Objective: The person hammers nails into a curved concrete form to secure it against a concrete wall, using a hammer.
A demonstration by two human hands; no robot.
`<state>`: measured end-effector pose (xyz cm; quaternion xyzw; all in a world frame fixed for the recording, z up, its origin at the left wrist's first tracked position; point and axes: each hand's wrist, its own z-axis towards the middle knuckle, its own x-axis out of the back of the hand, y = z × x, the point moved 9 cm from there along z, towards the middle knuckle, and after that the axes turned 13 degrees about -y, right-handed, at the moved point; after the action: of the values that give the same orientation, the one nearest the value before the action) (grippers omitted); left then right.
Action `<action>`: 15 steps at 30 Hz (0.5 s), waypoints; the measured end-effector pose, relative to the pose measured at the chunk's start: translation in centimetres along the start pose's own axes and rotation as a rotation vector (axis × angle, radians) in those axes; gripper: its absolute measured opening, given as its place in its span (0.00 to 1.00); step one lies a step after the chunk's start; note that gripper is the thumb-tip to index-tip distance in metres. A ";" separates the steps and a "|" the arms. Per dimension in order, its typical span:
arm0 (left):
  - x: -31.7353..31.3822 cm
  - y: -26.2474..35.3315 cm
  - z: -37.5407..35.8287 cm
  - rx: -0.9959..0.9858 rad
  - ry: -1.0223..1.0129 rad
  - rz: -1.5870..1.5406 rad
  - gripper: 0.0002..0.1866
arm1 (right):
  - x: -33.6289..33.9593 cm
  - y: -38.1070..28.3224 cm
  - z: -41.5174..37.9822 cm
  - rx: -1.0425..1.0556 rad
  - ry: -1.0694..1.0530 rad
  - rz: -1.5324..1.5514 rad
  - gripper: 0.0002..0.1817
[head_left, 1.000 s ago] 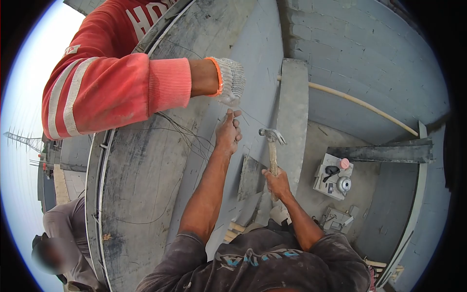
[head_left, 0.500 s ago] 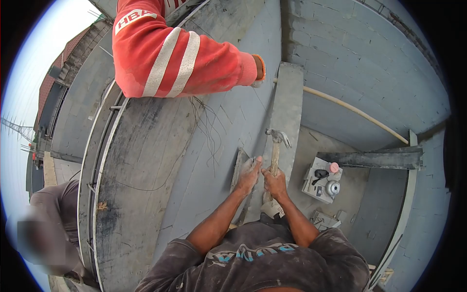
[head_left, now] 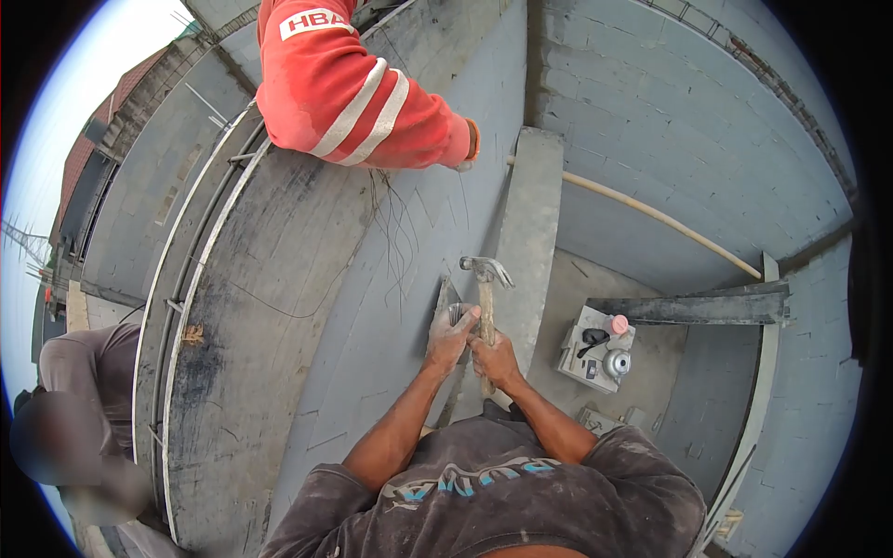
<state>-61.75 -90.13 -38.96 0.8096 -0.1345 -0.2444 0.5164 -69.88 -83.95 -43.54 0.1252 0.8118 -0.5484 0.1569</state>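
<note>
My right hand (head_left: pixel 495 361) is closed round the wooden handle of a claw hammer (head_left: pixel 486 312), whose metal head points up and away from me. Just left of it, my left hand (head_left: pixel 446 342) is curled with the thumb raised, fingertips close to the hammer handle. Something small and greyish shows between that thumb and the fingers; I cannot tell what it is. Behind the left hand, a flat grey piece (head_left: pixel 445 290) stands against the grey block wall (head_left: pixel 358 344). A long grey board (head_left: pixel 530 223) stretches away beneath the hammer.
At upper left, a person's red sleeve (head_left: pixel 363 98) reaches over the wall top. Another person (head_left: pixel 84 372) is at lower left. Loose wires (head_left: pixel 395 232) hang down the wall. On the right are a white box (head_left: pixel 577 353) bearing small items, a wooden pole (head_left: pixel 651 219) and a dark beam (head_left: pixel 693 307).
My view has shifted slightly. The left hand has turned, opening a gap between thumb and fingers, and the hammer has come closer to it. The red sleeve has drawn back a little.
</note>
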 end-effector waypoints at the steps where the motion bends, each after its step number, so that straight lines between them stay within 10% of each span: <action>1: 0.1 -0.1 -0.2 -0.002 0.008 0.005 0.16 | -0.1 0.0 -0.1 0.012 -0.009 -0.014 0.10; 15: -1.5 -1.5 -2.4 -0.002 -0.074 0.013 0.15 | 0.1 1.5 -1.8 0.045 0.043 0.022 0.06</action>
<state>-61.83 -86.91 -39.12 0.7986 -0.1583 -0.2710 0.5135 -69.65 -81.72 -44.24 0.1494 0.8010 -0.5620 0.1426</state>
